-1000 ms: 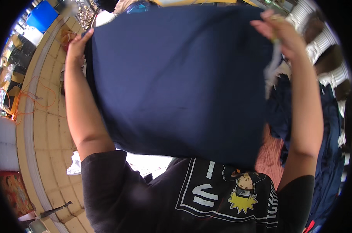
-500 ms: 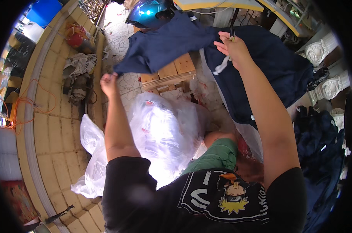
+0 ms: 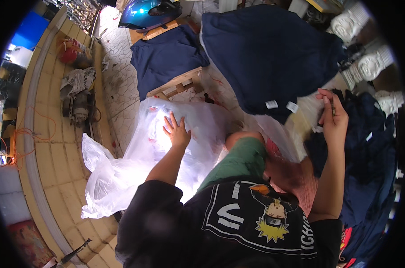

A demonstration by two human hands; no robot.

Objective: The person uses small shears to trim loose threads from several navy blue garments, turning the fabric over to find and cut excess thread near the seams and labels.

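My left hand (image 3: 178,131) is open, its fingers spread over a large translucent plastic bag (image 3: 198,120) that shines brightly in the light. My right hand (image 3: 335,114) is raised near the right end of a spread navy cloth piece (image 3: 265,58), fingers curled on a small, slim dark tool (image 3: 333,106) whose exact kind I cannot make out. Two white labels (image 3: 271,104) show on that cloth's near edge. Another navy cloth piece (image 3: 166,53) lies flat over a low wooden stool (image 3: 184,82), apart from both hands.
At the far left a blue helmet (image 3: 149,13) rests behind the stool. A brick ledge (image 3: 55,165) runs along the left, holding a motor (image 3: 79,107) and an orange cord (image 3: 21,138). More navy garments (image 3: 363,165) are heaped at right, beside white ornate balusters (image 3: 372,64).
My left hand has let go of the navy cloth, which now lies over the stool, and moved down to the plastic bag. My right hand has drawn back to the right, away from the cloth.
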